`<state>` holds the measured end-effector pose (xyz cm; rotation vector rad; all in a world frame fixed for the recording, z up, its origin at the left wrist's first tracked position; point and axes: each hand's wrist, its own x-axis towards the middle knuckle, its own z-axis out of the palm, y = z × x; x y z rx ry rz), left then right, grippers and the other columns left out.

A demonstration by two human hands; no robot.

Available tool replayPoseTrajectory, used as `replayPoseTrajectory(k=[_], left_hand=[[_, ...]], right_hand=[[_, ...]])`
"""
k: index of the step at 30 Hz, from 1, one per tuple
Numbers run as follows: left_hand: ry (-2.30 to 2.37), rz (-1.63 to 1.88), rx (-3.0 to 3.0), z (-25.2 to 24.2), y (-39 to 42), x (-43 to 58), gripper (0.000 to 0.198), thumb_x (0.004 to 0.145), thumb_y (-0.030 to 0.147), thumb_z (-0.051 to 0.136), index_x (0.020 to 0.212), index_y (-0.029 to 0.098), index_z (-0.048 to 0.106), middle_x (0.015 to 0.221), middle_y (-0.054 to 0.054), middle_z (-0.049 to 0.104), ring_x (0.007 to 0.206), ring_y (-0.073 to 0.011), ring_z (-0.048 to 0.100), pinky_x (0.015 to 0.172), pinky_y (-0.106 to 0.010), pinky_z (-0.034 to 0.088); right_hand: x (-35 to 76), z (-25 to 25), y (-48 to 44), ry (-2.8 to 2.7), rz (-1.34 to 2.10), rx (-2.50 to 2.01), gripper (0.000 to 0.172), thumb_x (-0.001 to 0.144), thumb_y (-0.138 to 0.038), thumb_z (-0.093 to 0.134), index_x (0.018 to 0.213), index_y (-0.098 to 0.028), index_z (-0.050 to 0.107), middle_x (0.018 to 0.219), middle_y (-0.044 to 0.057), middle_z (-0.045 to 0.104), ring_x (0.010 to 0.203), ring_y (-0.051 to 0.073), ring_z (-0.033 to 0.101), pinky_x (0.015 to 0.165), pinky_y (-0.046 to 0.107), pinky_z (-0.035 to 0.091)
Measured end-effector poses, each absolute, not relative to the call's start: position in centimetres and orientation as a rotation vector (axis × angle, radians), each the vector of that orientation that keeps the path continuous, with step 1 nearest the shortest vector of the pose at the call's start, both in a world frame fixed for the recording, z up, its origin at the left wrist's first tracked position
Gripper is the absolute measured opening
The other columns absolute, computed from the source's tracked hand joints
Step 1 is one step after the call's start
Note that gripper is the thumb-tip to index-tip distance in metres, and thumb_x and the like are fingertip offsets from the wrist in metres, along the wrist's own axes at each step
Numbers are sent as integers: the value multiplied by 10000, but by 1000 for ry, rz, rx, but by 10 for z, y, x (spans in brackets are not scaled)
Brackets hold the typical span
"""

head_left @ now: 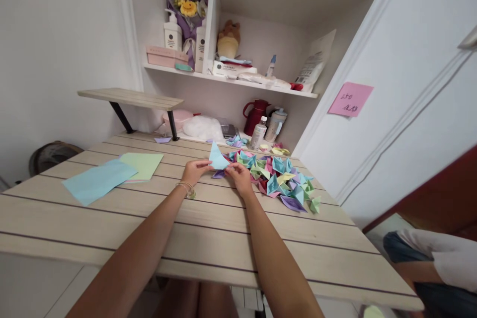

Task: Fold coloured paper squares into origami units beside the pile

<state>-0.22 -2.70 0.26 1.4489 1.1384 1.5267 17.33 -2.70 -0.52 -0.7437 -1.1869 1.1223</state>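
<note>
You hold a light-blue folded paper [217, 158] up over the far middle of the desk [208, 228], its pointed tip standing upward. Your left hand [196, 171] has its grip pinched on the paper's left edge, and your right hand [240, 178] has its grip pinched on the lower right corner, so both are fastened on the same piece. Bracelets [187, 188] circle your left wrist. Just below the paper, a purple folded piece [218, 174] lies partly hidden between your hands. Right beside your right hand spreads a heap of folded paper boats [278, 175] in blue, green, pink, yellow and purple, many overlapping. Well to the left of your left hand, a flat blue sheet [99, 181] partly covers a green sheet [145, 164]. Beyond the heap stands a clear bottle [258, 135] with a white cap, near a dark red jug [256, 118]. A pink note [351, 99] is stuck on the white surface at right, and another person's pale sleeve [456, 258] shows at the lower right.
</note>
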Motion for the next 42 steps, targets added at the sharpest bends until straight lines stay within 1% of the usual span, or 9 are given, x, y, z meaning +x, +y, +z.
replayPoseTrajectory(k=[5, 11, 16, 20, 26, 29, 35, 38, 42], left_hand=[[1108, 1511, 1402, 1, -26, -1, 347, 475, 315, 782, 766, 138, 721, 853, -86, 711, 850, -255, 628, 829, -366, 460], [1149, 1518, 1395, 0, -24, 0, 302, 479, 309, 777, 735, 159, 722, 812, -66, 715, 844, -248, 628, 824, -361, 465], [1108, 1483, 1431, -3, -22, -1, 300, 498, 320, 770, 743, 155, 719, 842, -71, 712, 856, -237, 629, 845, -354, 459], [1055, 1421, 1424, -4, -22, -1, 355, 491, 336, 778, 774, 133, 711, 851, -90, 708, 831, -229, 635, 829, -353, 468], [925, 1313, 1345, -3, -26, 3, 487, 471, 325, 791, 895, 112, 681, 808, -91, 707, 761, -201, 649, 792, -359, 486], [907, 1284, 1369, -2, -27, 5, 460, 482, 324, 785, 880, 115, 686, 781, -84, 708, 743, -194, 650, 787, -355, 489], [1020, 1359, 1426, -4, -24, 3, 291, 554, 368, 738, 719, 130, 709, 702, -64, 707, 715, -192, 645, 768, -321, 495], [1031, 1367, 1438, -5, -23, 3, 302, 565, 391, 726, 723, 133, 713, 697, -66, 707, 720, -199, 643, 754, -319, 497], [990, 1357, 1441, -3, -24, 2, 351, 528, 367, 754, 788, 133, 717, 804, -74, 710, 768, -202, 640, 780, -320, 482]], right_hand=[[174, -9, -23, -1170, 1157, -744, 307, 522, -379, 741, 691, -169, 596, 737, 25, 656, 689, 161, 616, 710, 327, 507], [176, -12, -20, -1188, 1167, -770, 329, 502, -382, 754, 705, -168, 607, 704, 20, 657, 666, 158, 615, 665, 301, 505], [178, -10, -23, -1272, 1183, -758, 392, 469, -327, 776, 801, -172, 637, 712, 14, 662, 655, 153, 610, 662, 295, 499], [178, -7, -25, -1333, 1259, -763, 441, 471, -306, 780, 874, -173, 659, 733, 20, 681, 670, 160, 626, 690, 305, 497], [178, -11, -22, -1344, 1129, -877, 395, 530, -423, 737, 802, -140, 692, 719, 48, 690, 687, 197, 634, 658, 319, 504], [178, -13, -20, -1369, 1065, -924, 388, 577, -464, 699, 782, -134, 698, 712, 54, 690, 696, 206, 637, 663, 327, 503], [177, -9, -23, -1353, 1150, -852, 325, 593, -444, 698, 733, -150, 695, 687, 39, 685, 675, 195, 642, 677, 319, 500], [176, -8, -23, -1311, 1180, -827, 305, 584, -427, 706, 723, -156, 692, 690, 32, 683, 675, 190, 638, 676, 314, 497], [178, -9, -22, -1300, 1168, -790, 290, 527, -352, 753, 740, -166, 690, 693, 15, 680, 639, 154, 614, 663, 290, 487]])
